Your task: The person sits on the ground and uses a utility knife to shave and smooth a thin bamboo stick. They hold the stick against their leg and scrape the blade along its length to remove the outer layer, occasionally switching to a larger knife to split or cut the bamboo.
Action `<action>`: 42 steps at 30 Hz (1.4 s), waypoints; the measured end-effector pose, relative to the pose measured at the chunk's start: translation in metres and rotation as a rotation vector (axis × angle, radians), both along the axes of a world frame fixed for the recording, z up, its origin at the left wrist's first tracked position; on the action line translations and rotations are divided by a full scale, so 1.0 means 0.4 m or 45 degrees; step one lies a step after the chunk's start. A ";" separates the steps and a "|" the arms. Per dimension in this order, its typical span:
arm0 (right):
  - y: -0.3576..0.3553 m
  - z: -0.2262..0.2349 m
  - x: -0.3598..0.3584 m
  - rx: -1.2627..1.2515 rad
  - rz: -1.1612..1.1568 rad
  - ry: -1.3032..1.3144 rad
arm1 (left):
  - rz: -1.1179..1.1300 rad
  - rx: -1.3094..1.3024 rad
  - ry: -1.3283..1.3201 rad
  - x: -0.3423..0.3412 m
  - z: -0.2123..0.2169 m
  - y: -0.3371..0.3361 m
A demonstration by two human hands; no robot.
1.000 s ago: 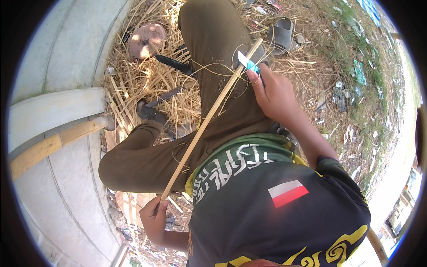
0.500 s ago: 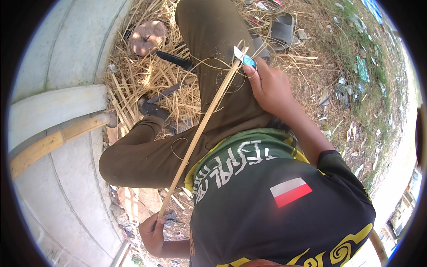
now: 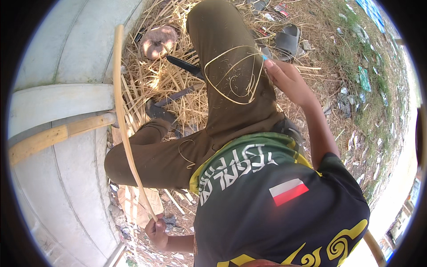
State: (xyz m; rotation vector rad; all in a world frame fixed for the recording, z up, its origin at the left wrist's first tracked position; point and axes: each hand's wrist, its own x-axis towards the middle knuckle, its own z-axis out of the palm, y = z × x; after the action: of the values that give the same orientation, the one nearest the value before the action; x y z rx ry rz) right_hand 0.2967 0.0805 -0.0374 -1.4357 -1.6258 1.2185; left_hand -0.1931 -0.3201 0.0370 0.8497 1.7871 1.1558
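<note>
My left hand (image 3: pixel 157 232) grips the lower end of a long pale bamboo strip (image 3: pixel 123 115). The strip bows a little and stands up to the left, clear of my legs, with its far end before the grey wall. Over my right knee, my right hand (image 3: pixel 289 79) is closed round a small knife (image 3: pixel 264 57); only a bit of its blue handle shows, and I cannot make out the blade. A thin curled shaving (image 3: pixel 235 101) loops across my trouser thigh beside that hand. Another thin curl (image 3: pixel 187 151) lies on my left leg.
A dark-bladed large knife (image 3: pixel 183 66) lies beside my right leg, over heaped bamboo shavings (image 3: pixel 189 113). A rounded brown stone (image 3: pixel 159 42) sits beyond. The grey wall (image 3: pixel 53 58) with a bamboo pole (image 3: pixel 62 135) borders my left. A grey sandal (image 3: pixel 288 42) lies at the far right.
The bamboo strip has swung left, away from the knife and my right thigh. My right hand has turned, hiding the blade. The thin shaving now lies in wide loops over my thigh.
</note>
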 end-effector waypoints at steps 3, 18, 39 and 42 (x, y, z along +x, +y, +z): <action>0.111 0.046 0.199 -0.925 0.414 0.360 | 0.095 0.255 -0.170 0.077 -0.072 0.173; 0.100 0.269 0.277 -0.186 -0.253 -0.185 | -0.476 -0.143 -0.556 0.310 -0.077 0.677; 0.202 0.114 -0.235 0.859 -0.293 -0.642 | -0.490 0.146 -0.135 0.403 -0.130 0.729; 0.185 0.094 -0.239 1.032 -0.282 -0.813 | -0.512 0.437 0.483 0.441 -0.064 0.795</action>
State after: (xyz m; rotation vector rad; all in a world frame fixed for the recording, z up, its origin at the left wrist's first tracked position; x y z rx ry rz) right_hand 0.2013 0.1543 0.0003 -1.4374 -1.9543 -0.1017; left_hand -0.0169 -0.0021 0.0113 1.6404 1.6150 1.0949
